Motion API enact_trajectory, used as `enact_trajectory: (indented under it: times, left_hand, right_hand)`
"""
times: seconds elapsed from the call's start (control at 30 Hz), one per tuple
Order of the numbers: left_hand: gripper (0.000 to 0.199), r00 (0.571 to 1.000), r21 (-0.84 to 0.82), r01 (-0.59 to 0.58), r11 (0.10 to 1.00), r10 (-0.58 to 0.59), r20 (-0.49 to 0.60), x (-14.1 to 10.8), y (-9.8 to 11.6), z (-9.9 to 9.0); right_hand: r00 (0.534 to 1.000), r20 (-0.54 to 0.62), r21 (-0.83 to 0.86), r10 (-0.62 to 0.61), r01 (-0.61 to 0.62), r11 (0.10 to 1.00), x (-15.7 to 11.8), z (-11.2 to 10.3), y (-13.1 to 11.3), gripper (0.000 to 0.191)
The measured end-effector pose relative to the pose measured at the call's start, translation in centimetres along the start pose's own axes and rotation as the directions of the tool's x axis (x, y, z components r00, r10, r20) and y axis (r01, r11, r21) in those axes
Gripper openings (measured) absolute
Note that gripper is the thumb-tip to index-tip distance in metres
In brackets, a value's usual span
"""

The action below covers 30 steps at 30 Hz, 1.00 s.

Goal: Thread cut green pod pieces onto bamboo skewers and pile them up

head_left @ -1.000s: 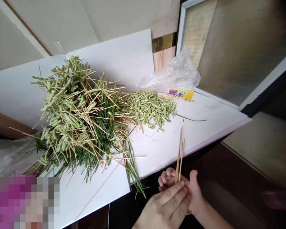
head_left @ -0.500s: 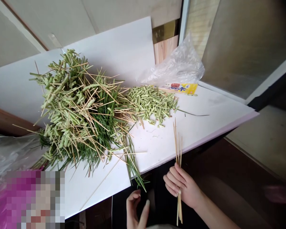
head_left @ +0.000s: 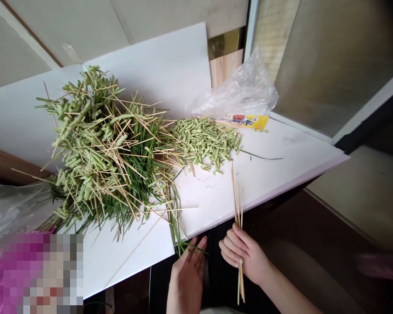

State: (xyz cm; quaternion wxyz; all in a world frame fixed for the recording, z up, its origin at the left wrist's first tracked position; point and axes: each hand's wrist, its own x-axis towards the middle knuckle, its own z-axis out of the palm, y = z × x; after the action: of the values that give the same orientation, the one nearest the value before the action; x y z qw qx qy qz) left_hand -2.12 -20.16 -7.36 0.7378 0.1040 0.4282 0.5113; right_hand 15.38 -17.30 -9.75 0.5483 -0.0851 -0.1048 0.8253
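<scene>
Several bamboo skewers (head_left: 237, 205) stand gripped in the right hand (head_left: 244, 257), while the open left hand (head_left: 186, 277) sits just beside long green leaves (head_left: 175, 222) at the edge of the white table (head_left: 127, 261).

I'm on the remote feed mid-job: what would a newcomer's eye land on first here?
The big tangle of green stems bristling with thin wooden sticks dominates the left of the white board. To its right lies a smaller pile of short green pieces, below a crumpled plastic bag. At the bottom, the right hand grips a few sticks upright, while the open left hand is at stray green blades by the board's edge.
</scene>
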Motion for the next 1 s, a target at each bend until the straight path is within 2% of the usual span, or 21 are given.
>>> enact_trajectory:
  times: [0.1, 0.17, 0.23, 0.3, 0.43, 0.67, 0.8, 0.9, 1.0]
  left_hand:
    - [0.056, 0.992, -0.043, 0.049, 0.998, -0.044, 0.116, -0.6, 0.9, -0.9]
    - [0.053, 0.987, -0.049, 0.067, 0.997, -0.059, 0.149, -0.8, 1.4, -1.2]
    - [0.049, 0.989, -0.035, 0.093, 0.995, -0.088, 0.122, -0.7, 1.8, -1.1]
    - [0.047, 0.992, -0.014, 0.116, 0.993, -0.115, 0.043, -0.4, 1.9, -0.5]
    - [0.037, 0.991, 0.029, 0.073, 0.997, -0.069, -0.117, 0.2, 1.8, 1.4]
    - [0.035, 0.997, 0.148, -0.028, 0.989, 0.039, -0.069, -0.3, 2.3, 3.8]
    - [0.044, 0.997, 0.196, -0.016, 0.98, 0.031, -0.075, -1.1, 3.0, 4.4]
    - [0.046, 0.999, 0.231, 0.008, 0.973, 0.002, -0.045, -1.9, 4.5, 5.1]
    - [0.044, 1.0, 0.327, -0.009, 0.945, 0.006, 0.011, -2.9, 7.7, 6.0]
  right_hand:
    - [1.0, -0.014, -0.001, -0.002, 0.002, 1.0, 0.0, 0.0, 0.0, 0.056]
    - [1.0, -0.016, 0.004, 0.0, 0.0, 1.0, -0.1, 0.0, 0.1, 0.056]
    - [1.0, -0.019, 0.007, 0.004, -0.004, 1.0, -0.2, 0.1, 0.1, 0.057]
    - [1.0, -0.027, 0.007, 0.008, -0.007, 1.0, -0.2, 0.1, 0.2, 0.057]
    - [0.999, -0.051, -0.003, 0.013, -0.014, 1.0, -0.2, 0.1, 0.2, 0.056]
    - [0.997, -0.069, -0.017, 0.019, -0.021, 1.0, -0.2, 0.2, 0.3, 0.055]
    - [0.996, -0.085, -0.02, 0.016, -0.017, 1.0, -0.1, 0.2, 0.3, 0.056]
    - [0.996, -0.092, -0.02, 0.018, -0.02, 1.0, -0.2, 0.0, 0.4, 0.056]
    - [0.996, -0.09, -0.002, 0.026, -0.026, 1.0, -0.3, 0.0, 0.3, 0.055]
